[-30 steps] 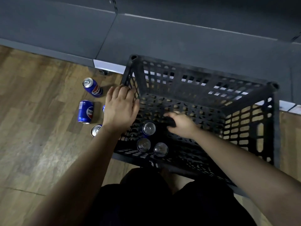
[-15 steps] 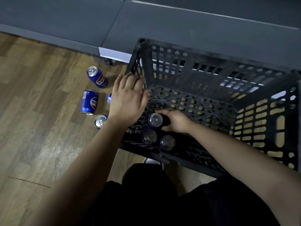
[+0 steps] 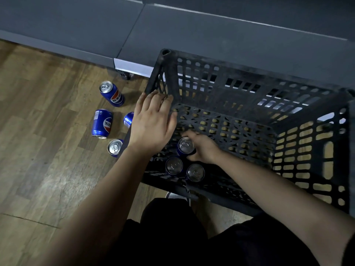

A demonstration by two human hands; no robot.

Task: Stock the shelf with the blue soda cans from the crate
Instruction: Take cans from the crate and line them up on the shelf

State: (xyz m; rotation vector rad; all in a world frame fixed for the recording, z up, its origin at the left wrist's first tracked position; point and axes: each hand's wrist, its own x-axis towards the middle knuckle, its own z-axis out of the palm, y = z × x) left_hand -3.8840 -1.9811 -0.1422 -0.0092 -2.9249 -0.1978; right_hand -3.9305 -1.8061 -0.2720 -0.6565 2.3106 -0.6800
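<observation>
Black crate (image 3: 249,79) holds three upright cans (image 3: 174,166) — right hand (image 3: 203,149) grips the far can (image 3: 185,144), left hand (image 3: 151,121) rests flat on its rim.

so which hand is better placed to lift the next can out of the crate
Right. The right hand is down inside the crate, curled round an upright can. The left hand lies flat on the crate's left rim, holding nothing, so it likely just steadies.

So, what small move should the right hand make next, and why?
Probably lift the can straight up out of the crate. The right hand grips it, the left hand rests on the crate's wall, and two other cans stand close beside it, so a tilted pull could knock them.
</observation>
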